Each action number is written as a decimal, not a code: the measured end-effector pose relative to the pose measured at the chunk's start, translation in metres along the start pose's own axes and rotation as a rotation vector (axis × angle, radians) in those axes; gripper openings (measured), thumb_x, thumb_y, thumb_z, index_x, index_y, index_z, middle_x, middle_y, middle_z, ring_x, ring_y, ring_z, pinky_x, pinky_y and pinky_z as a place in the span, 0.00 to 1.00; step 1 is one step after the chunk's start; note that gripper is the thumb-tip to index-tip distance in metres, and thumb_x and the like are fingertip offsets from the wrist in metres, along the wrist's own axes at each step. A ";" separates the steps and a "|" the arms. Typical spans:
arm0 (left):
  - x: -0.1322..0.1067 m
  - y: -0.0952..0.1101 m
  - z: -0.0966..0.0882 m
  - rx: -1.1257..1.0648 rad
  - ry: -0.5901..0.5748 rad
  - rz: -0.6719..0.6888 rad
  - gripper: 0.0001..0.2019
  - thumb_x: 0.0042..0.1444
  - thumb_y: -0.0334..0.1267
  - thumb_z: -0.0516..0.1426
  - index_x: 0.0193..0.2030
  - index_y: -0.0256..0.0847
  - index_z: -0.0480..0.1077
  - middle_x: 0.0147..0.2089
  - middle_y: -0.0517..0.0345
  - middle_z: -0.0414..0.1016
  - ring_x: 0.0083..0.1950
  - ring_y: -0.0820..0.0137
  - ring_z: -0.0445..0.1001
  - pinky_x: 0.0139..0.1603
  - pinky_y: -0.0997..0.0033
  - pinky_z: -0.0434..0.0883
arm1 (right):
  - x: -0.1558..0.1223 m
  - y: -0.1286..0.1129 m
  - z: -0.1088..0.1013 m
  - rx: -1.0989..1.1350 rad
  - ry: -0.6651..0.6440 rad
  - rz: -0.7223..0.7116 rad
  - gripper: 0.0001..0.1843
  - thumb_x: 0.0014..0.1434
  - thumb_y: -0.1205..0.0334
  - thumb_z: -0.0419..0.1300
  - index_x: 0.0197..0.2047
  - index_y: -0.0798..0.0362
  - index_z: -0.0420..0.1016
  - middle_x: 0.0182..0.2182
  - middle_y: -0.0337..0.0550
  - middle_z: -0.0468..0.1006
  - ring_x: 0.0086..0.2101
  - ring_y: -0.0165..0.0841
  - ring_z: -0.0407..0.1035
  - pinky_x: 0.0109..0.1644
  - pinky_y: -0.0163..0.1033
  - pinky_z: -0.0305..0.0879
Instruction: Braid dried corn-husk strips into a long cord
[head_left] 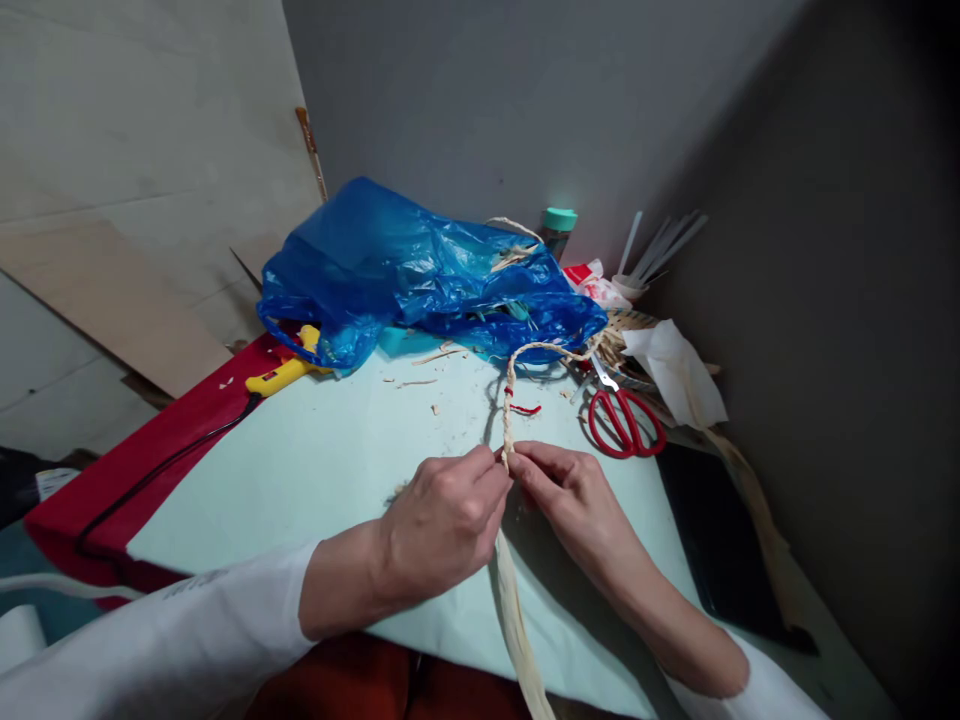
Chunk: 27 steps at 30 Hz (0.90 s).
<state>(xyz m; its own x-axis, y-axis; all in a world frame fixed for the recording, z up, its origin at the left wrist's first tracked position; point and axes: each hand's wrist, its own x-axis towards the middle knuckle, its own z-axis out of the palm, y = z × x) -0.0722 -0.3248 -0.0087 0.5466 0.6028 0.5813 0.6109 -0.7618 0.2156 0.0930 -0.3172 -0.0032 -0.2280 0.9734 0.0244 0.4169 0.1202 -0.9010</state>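
A pale braided cord [509, 420] of dry plant fibre runs from the back of the table toward me. At its near end my left hand [454, 515] and my right hand [566, 490] meet, both closed with the fingertips pinching the braid. Loose flat fibre strands [516, 630] hang from below my left hand, over the table's front edge. A short red thread [525, 408] is tied around the cord a little beyond my fingers. To the right of the cord lie red-handled scissors [626, 422], their blades partly under other things.
A blue plastic bag [405, 265] with fibre in it covers the table's back. At left lies a yellow glue gun [285, 375] with a black cable. White sticks [664, 245] stand in a cup by the wall. A dark flat panel [724, 530] lies at right.
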 end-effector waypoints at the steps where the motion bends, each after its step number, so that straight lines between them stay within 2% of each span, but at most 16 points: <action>1: 0.000 0.000 -0.001 0.001 -0.003 0.001 0.10 0.58 0.26 0.50 0.31 0.33 0.72 0.28 0.55 0.70 0.26 0.72 0.67 0.26 0.71 0.62 | 0.001 0.000 -0.001 0.010 -0.003 -0.001 0.17 0.62 0.55 0.53 0.25 0.54 0.66 0.18 0.33 0.61 0.23 0.26 0.54 0.27 0.33 0.50; 4: 0.005 0.000 -0.007 -0.143 -0.040 -0.149 0.12 0.60 0.28 0.50 0.29 0.34 0.72 0.28 0.56 0.70 0.27 0.73 0.67 0.29 0.72 0.63 | 0.002 -0.002 -0.002 0.026 -0.001 0.000 0.17 0.62 0.56 0.54 0.25 0.55 0.68 0.17 0.33 0.62 0.22 0.26 0.54 0.27 0.33 0.49; 6: 0.011 -0.001 -0.013 -0.310 -0.089 -0.365 0.12 0.60 0.30 0.50 0.27 0.36 0.71 0.28 0.57 0.71 0.28 0.74 0.67 0.31 0.73 0.63 | 0.003 -0.003 -0.001 0.013 -0.009 0.005 0.17 0.62 0.57 0.53 0.26 0.55 0.72 0.17 0.33 0.65 0.21 0.26 0.54 0.26 0.34 0.48; 9: 0.020 -0.007 -0.016 -0.613 -0.168 -0.671 0.09 0.58 0.36 0.52 0.30 0.37 0.70 0.25 0.60 0.71 0.25 0.76 0.64 0.27 0.74 0.60 | 0.002 -0.004 0.000 -0.050 -0.019 0.000 0.18 0.63 0.58 0.52 0.27 0.55 0.75 0.20 0.36 0.70 0.22 0.27 0.57 0.28 0.34 0.51; 12: 0.024 -0.015 -0.009 -0.945 -0.276 -0.786 0.08 0.55 0.40 0.56 0.30 0.37 0.69 0.23 0.61 0.71 0.20 0.79 0.57 0.22 0.76 0.54 | -0.002 -0.006 0.000 -0.119 -0.062 -0.029 0.18 0.64 0.60 0.50 0.28 0.55 0.76 0.23 0.38 0.74 0.24 0.28 0.62 0.31 0.34 0.54; 14: 0.024 -0.020 -0.002 -1.075 -0.322 -0.860 0.08 0.52 0.40 0.58 0.29 0.36 0.69 0.21 0.61 0.69 0.18 0.81 0.53 0.20 0.76 0.49 | -0.005 -0.009 -0.002 -0.187 -0.105 -0.050 0.16 0.64 0.63 0.49 0.32 0.55 0.76 0.25 0.39 0.76 0.25 0.29 0.64 0.32 0.34 0.55; 17: 0.021 -0.025 0.005 -1.100 -0.273 -1.013 0.08 0.48 0.38 0.61 0.31 0.34 0.74 0.18 0.63 0.66 0.17 0.82 0.47 0.19 0.75 0.44 | -0.005 -0.013 -0.005 -0.327 -0.137 -0.083 0.13 0.63 0.67 0.50 0.34 0.54 0.75 0.28 0.40 0.78 0.26 0.29 0.66 0.33 0.34 0.55; 19: 0.019 -0.026 0.006 -1.078 -0.211 -1.040 0.08 0.46 0.37 0.63 0.31 0.33 0.76 0.18 0.63 0.65 0.18 0.82 0.49 0.19 0.75 0.46 | -0.003 -0.014 -0.006 -0.376 -0.165 -0.103 0.13 0.62 0.68 0.50 0.31 0.54 0.74 0.26 0.40 0.77 0.26 0.29 0.67 0.33 0.34 0.54; 21: 0.018 -0.027 0.005 -1.063 -0.158 -1.004 0.07 0.45 0.37 0.63 0.29 0.33 0.77 0.21 0.61 0.68 0.20 0.81 0.55 0.22 0.75 0.52 | 0.000 -0.013 -0.005 -0.404 -0.178 -0.117 0.13 0.62 0.68 0.50 0.29 0.54 0.73 0.25 0.40 0.76 0.26 0.30 0.67 0.32 0.35 0.54; 24: 0.016 -0.026 0.005 -1.018 -0.105 -0.927 0.07 0.46 0.37 0.63 0.29 0.35 0.78 0.25 0.58 0.72 0.26 0.77 0.63 0.27 0.74 0.58 | 0.002 -0.010 -0.003 -0.490 -0.117 -0.127 0.13 0.63 0.66 0.50 0.29 0.54 0.72 0.23 0.41 0.75 0.23 0.30 0.65 0.30 0.35 0.52; 27: 0.014 -0.025 0.006 -0.935 -0.081 -0.878 0.07 0.47 0.38 0.61 0.29 0.35 0.78 0.26 0.57 0.73 0.27 0.75 0.65 0.30 0.73 0.60 | -0.001 -0.011 -0.001 -0.539 -0.061 -0.124 0.13 0.63 0.65 0.50 0.30 0.54 0.71 0.23 0.42 0.75 0.23 0.30 0.65 0.31 0.35 0.52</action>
<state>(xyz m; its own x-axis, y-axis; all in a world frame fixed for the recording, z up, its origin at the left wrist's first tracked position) -0.0759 -0.2962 -0.0107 0.2208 0.9722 -0.0774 0.1682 0.0402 0.9849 0.0898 -0.3192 0.0069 -0.3481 0.9343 0.0763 0.7713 0.3317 -0.5431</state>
